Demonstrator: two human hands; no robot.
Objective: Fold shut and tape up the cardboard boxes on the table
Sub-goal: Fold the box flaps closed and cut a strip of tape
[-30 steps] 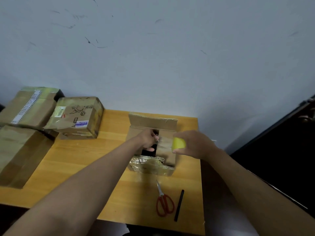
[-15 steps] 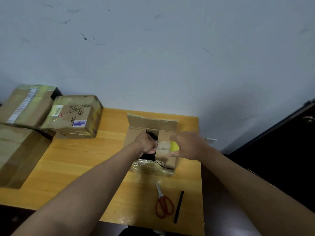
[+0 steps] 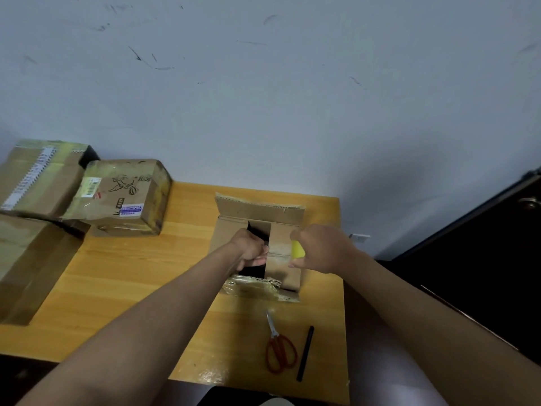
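Nearest me on the desk (image 3: 123, 303) lie the red scissors (image 3: 279, 351) and a black pen (image 3: 305, 353). Beyond them sits the open box (image 3: 257, 247), one flap down, the far flap upright. My left hand (image 3: 252, 249) pinches the tape end against it; my right hand (image 3: 323, 249) curls round the yellow tape roll (image 3: 298, 249), now closer in than a second ago, so the strip is short. Farther left, three sealed boxes (image 3: 123, 197) wait.

Mostly hidden inside the right hand (image 3: 325, 249): a yellow tape roll (image 3: 298, 249), only one edge showing. Hidden too, under the left hand (image 3: 251, 249): the fingertips and the open box (image 3: 257, 244) interior, too dark to read. Far left of both hands, cut off by the frame edge: two stacked cartons (image 3: 32, 218).
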